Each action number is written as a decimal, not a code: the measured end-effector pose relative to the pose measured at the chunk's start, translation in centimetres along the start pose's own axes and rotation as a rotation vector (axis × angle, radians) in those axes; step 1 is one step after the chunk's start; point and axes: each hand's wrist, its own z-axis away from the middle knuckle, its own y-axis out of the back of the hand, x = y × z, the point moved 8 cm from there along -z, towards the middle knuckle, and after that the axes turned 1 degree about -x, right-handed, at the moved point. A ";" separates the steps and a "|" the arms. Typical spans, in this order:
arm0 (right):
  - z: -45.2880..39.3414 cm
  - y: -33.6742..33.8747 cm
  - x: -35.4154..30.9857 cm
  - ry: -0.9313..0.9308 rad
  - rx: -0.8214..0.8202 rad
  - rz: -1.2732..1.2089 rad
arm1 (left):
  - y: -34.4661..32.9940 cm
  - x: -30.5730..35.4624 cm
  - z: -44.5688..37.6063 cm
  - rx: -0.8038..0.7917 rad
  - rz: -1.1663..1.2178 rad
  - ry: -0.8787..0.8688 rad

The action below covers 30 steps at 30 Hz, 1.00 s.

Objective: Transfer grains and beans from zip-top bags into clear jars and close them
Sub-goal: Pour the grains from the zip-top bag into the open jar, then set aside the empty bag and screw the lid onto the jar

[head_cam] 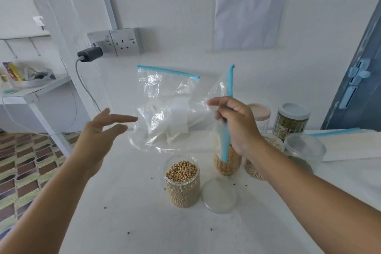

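White worktop (127,202) carries an uncapped jar of soybeans (182,183) nearest the viewer, a clear lid (219,195) lying flat just beside it. Behind stand further filled jars (226,163), partly hidden. Right hand (237,123) pinches the empty zip-top bag (167,113) at its blue seal, holding it above the jars. Left hand (99,130) is spread open, fingers straight, near the bag, gripping nothing. Double wall socket (125,41) beyond.

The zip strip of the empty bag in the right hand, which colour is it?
Light blue; the zip strip shows best in the head view, the only view.
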 end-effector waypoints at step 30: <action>3.1 16.3 -4.5 0.008 0.007 0.629 | -25.4 13.4 -0.6 -0.381 0.417 0.046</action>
